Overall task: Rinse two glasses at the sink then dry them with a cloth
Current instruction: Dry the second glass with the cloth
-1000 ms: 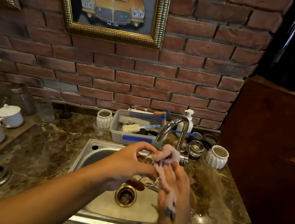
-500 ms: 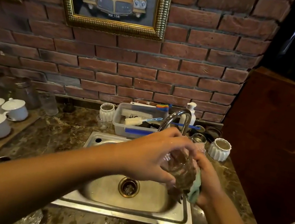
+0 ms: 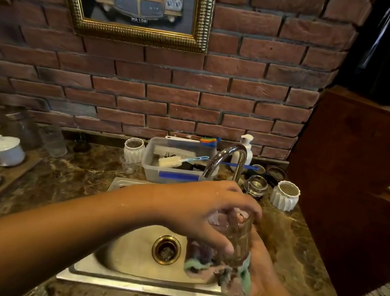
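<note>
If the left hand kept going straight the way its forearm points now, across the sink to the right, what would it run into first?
The left hand already grips the glass, so that is the first contact. Just past it lie the cloth and the right hand cupping it. Beyond those, probably the marble counter, though depth is unclear.

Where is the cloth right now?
In the head view, the cloth is bunched under the glass, cupped in the right hand over the sink's right side; the left hand grips the glass.
</note>
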